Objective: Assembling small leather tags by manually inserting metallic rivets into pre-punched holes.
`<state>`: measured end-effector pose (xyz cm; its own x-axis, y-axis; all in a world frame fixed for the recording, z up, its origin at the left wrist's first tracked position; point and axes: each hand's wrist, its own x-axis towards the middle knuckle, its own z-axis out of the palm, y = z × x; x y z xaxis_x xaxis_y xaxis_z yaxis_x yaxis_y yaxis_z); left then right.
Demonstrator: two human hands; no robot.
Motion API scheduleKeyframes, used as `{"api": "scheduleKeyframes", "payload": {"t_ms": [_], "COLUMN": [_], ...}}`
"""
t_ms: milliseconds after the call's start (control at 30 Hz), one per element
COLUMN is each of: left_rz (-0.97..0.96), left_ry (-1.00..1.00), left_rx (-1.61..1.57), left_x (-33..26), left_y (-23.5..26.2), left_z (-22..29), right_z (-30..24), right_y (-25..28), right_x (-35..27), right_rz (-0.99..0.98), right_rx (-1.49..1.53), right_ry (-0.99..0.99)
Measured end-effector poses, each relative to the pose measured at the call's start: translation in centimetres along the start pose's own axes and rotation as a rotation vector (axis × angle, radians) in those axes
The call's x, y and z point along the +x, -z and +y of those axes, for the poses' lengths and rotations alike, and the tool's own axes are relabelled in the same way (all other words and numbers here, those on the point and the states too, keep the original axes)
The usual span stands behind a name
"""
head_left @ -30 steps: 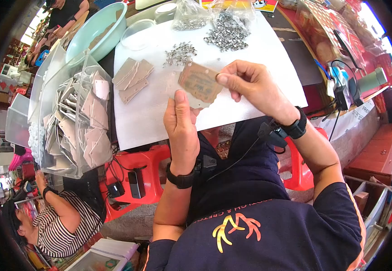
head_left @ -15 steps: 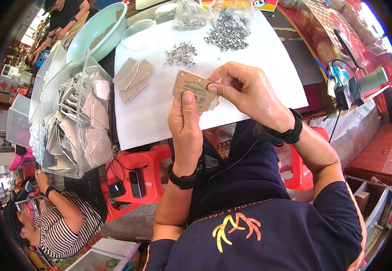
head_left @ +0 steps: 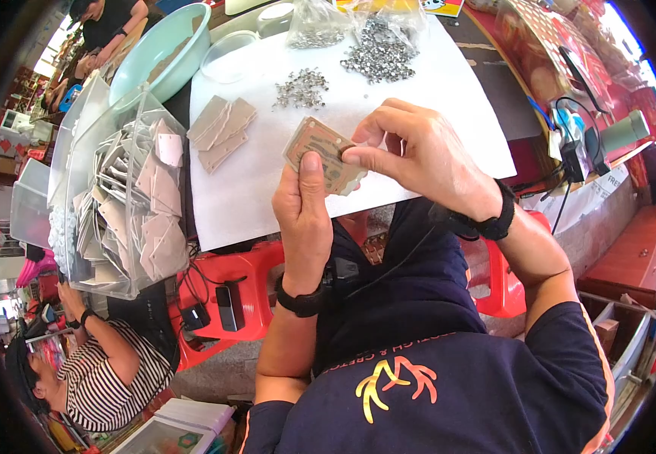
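Observation:
Printed brown cardboard tags (head_left: 319, 144) with small corner holes are stacked in my left hand (head_left: 304, 212), the thumb pressed flat on the top one. At the tags' right edge my right hand (head_left: 428, 155) is closed in a pinch, thumb against forefinger. Something small and dark shows at those fingertips; I cannot make out what it is. On the white board (head_left: 245, 189) beyond, a few plain brown tags (head_left: 222, 129) lie fanned out at the left. Small shiny metal pieces (head_left: 301, 88) are heaped further off, beside a larger pile of metal pieces (head_left: 379, 60).
A clear plastic bin (head_left: 133, 284) full of tags stands at the left. Behind it sits a pale green basin (head_left: 199, 34). Clear bags (head_left: 317, 26) lie at the board's far edge. A red stool (head_left: 248, 265) is below the board. Two other people are at the left.
Both hands have shifted slightly; the tags have moved a little left and tilted. My right fingertips have slid lower along the tag's edge. A person at lower left has moved their hands together.

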<state>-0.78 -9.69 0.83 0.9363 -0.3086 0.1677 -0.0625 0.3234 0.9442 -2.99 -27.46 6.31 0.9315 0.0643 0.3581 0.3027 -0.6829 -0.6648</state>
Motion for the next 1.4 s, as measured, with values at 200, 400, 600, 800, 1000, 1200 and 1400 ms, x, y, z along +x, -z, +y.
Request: {"api": "scheduleKeyframes", "payload": {"t_ms": [200, 400, 600, 800, 1000, 1200, 1400], "left_rz": [-0.254, -0.196, -0.045, -0.157, -0.243, -0.237, -0.215], "left_ry": [0.149, 0.192, 0.06, 0.1, 0.11, 0.006, -0.101], "left_rx": [0.125, -0.132, -0.088, 0.064, 0.044, 0.107, 0.18], "left_x": [0.1, 0.3, -0.2, -0.1, -0.1, -0.6, -0.8], "left_y": [0.2, 0.3, -0.9, 0.5, 0.2, -0.6, -1.4], "left_z": [1.3, 1.1, 0.6, 1.7, 2.5, 2.6, 3.7], "right_z": [0.7, 1.7, 1.5, 1.8, 2.4, 3.1, 3.3], "right_y": [1.1, 1.0, -1.1, 0.0, 0.1, -1.4, -2.6], "right_x": [1.9, 2.1, 0.5, -0.9, -1.5, -2.7, -3.6], "right_rz": [-0.096, -0.153, 0.082, -0.053, -0.125, -0.135, -0.176], "right_rx": [0.18, 0.589, 0.782, 0.775, 0.882, 1.324, 1.577], "right_ry": [0.065, -0.254, -0.353, -0.329, -0.328, -0.43, -0.395]}}
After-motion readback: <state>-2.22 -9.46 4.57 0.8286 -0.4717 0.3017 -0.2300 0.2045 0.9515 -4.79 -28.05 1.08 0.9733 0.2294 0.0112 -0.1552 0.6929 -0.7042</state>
